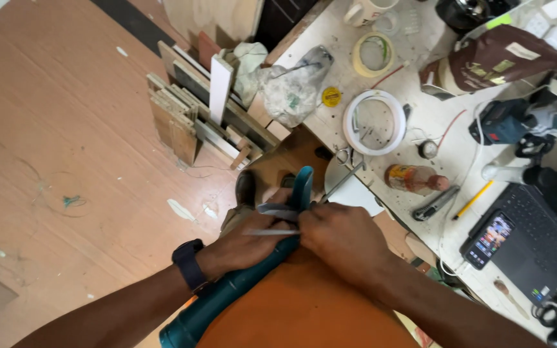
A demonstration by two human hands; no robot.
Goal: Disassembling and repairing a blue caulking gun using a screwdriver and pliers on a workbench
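A long teal tube-shaped tool [253,277] lies across my lap, over an orange cloth [304,309]. My left hand [253,241], with a dark watch on the wrist, is wrapped around the tube near its upper end. My right hand [343,235] presses on the same end from the right, fingers closed. Thin grey strips [277,211] stick out between my fingers against the tube's curved teal tip [303,187].
A white workbench [439,122] to the right carries a white ring dish [374,121], tape roll [373,54], brown bottle [414,178], utility knife [434,203], pencil [474,198], phone [489,239], laptop [536,238] and blue drill [507,122]. Wood offcuts [195,116] stand on the brown floor.
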